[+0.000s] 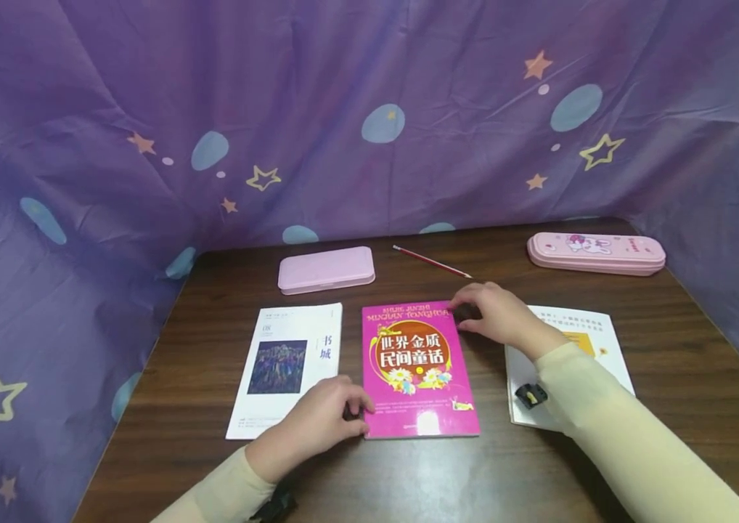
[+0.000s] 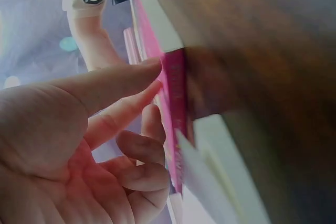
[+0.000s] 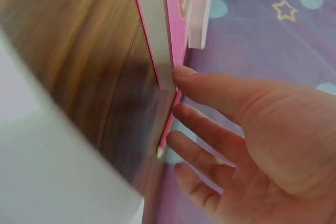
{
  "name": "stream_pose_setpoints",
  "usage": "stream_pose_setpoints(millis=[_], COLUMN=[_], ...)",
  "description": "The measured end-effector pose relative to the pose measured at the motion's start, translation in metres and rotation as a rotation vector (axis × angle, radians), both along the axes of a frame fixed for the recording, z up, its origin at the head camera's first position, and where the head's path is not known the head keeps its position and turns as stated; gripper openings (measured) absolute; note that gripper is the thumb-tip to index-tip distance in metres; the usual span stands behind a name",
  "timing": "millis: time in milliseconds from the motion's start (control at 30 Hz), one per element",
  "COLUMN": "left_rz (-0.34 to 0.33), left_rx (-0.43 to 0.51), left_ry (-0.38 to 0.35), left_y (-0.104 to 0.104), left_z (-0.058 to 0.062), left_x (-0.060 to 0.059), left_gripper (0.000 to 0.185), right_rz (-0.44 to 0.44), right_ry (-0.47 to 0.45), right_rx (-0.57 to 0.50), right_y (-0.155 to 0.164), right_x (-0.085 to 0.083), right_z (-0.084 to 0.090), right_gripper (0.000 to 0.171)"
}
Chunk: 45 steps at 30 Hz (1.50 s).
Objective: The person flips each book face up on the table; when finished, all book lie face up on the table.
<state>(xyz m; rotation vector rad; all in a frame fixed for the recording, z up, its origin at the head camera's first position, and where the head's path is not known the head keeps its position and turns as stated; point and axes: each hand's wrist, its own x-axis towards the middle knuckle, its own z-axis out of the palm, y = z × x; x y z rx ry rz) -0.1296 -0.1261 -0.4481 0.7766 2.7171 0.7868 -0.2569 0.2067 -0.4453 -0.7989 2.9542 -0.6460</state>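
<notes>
A magenta storybook lies flat on the table between two white books. My left hand is at its lower left corner; in the left wrist view the thumb and index fingertips touch the book by its spine, the other fingers loosely bent. At the upper right corner is my right hand, whose thumb touches the book edge in the right wrist view while the other fingers extend loosely. Part of the left white book lies beneath my left hand. My right forearm covers some of the right white book.
Behind the books lie a plain pink case, a red pencil and a pink pencil case with a rabbit picture. The wooden table meets a purple star-patterned cloth at its back and sides.
</notes>
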Motion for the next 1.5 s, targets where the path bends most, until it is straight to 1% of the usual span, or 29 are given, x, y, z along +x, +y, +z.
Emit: stream_pose_setpoints(millis=[33, 100, 167, 233, 367, 467, 567, 767, 867, 967, 1133, 1300, 1500], left_rz=[-0.006, -0.017, -0.026, -0.032, -0.057, -0.092, -0.130, -0.213, -0.213, -0.193, -0.174, -0.186, -0.235], left_rx=[-0.021, -0.049, -0.059, -0.059, -0.015, 0.036, 0.056, 0.016, 0.019, 0.023, -0.017, -0.057, -0.118], left_ry=[0.021, 0.039, 0.044, 0.065, 0.128, 0.150, 0.163, 0.190, 0.204, 0.212, 0.246, 0.257, 0.308], left_y=[0.003, 0.010, 0.019, 0.029, 0.051, 0.067, 0.084, 0.112, 0.125, 0.137, 0.153, 0.167, 0.182], left_z=[0.001, 0.004, 0.005, 0.005, 0.002, 0.001, -0.001, -0.007, -0.009, -0.009, -0.012, -0.015, -0.015], left_x=[-0.001, -0.003, -0.005, -0.006, -0.006, -0.007, -0.009, -0.010, -0.010, -0.010, -0.011, -0.013, -0.011], left_gripper=[0.025, 0.026, 0.026, 0.026, 0.024, 0.024, 0.025, 0.030, 0.034, 0.038, 0.043, 0.043, 0.043], right_rz=[-0.007, -0.025, -0.052, -0.076, -0.129, -0.168, -0.213, -0.319, -0.352, -0.359, -0.339, -0.328, -0.304], right_ry=[0.008, 0.024, 0.031, 0.029, 0.020, 0.008, -0.022, -0.116, -0.153, -0.166, -0.133, -0.115, -0.091], right_rx=[0.001, -0.001, 0.000, 0.009, 0.027, 0.035, 0.040, 0.049, 0.041, 0.036, 0.040, 0.038, 0.036], right_y=[0.004, 0.014, 0.026, 0.038, 0.063, 0.085, 0.106, 0.141, 0.156, 0.169, 0.187, 0.203, 0.219], right_x=[0.003, 0.010, 0.016, 0.022, 0.029, 0.032, 0.034, 0.036, 0.037, 0.037, 0.040, 0.044, 0.049], right_z=[0.001, 0.003, 0.004, 0.005, 0.003, 0.002, 0.000, -0.011, -0.015, -0.017, -0.019, -0.022, -0.027], right_gripper=[0.032, 0.031, 0.030, 0.029, 0.030, 0.030, 0.030, 0.034, 0.035, 0.035, 0.035, 0.038, 0.047])
